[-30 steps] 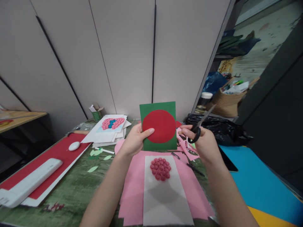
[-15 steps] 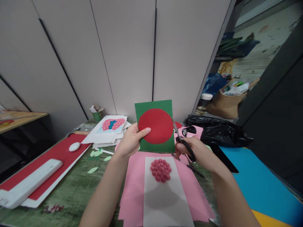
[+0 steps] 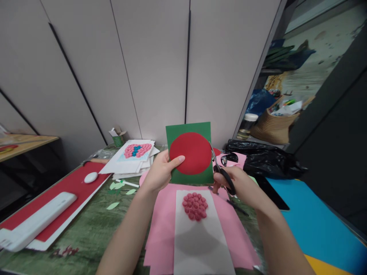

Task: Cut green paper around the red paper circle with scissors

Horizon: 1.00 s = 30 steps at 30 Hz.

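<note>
The left hand (image 3: 159, 173) pinches a green paper sheet (image 3: 187, 128) by its near-left side, thumb pressed flat over the red paper circle (image 3: 192, 151) on its front, the other fingers mostly hidden behind. The sheet stands upright between the two hands. The right hand (image 3: 233, 181) is closed around the black handles of the scissors (image 3: 228, 181), whose blades meet the sheet's right edge, beside the circle — whether they have bitten into the paper cannot be told.

Below and between the hands lies pink paper (image 3: 162, 233), with a pale paper strip (image 3: 203, 248) on top bearing a cluster of rosy rounded pieces (image 3: 195, 206). Left of the left hand, green leaf cutouts (image 3: 112, 206) are scattered on the surface (image 3: 91, 225); beyond that hand is a stack of papers (image 3: 114, 164). A black plastic bag (image 3: 268, 162) sits beyond the right hand, and blue paper (image 3: 309, 214) spreads to its right.
</note>
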Each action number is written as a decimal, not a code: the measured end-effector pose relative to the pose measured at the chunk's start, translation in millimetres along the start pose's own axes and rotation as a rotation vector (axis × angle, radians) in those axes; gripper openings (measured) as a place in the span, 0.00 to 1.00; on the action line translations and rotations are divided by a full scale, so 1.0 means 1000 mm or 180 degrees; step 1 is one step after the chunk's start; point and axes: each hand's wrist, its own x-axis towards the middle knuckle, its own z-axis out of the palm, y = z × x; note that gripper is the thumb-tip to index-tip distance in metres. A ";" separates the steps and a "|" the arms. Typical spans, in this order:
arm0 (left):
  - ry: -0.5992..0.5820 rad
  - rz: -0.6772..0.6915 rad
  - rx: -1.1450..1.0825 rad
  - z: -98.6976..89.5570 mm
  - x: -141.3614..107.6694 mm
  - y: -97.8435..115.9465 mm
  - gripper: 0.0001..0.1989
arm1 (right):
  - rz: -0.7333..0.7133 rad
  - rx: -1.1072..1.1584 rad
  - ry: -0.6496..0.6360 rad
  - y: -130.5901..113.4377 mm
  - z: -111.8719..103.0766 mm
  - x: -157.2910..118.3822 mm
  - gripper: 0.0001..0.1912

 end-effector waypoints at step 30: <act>0.0079 0.0029 0.0062 -0.006 0.000 0.003 0.17 | 0.0155 -0.0132 -0.0046 0.005 0.000 0.004 0.22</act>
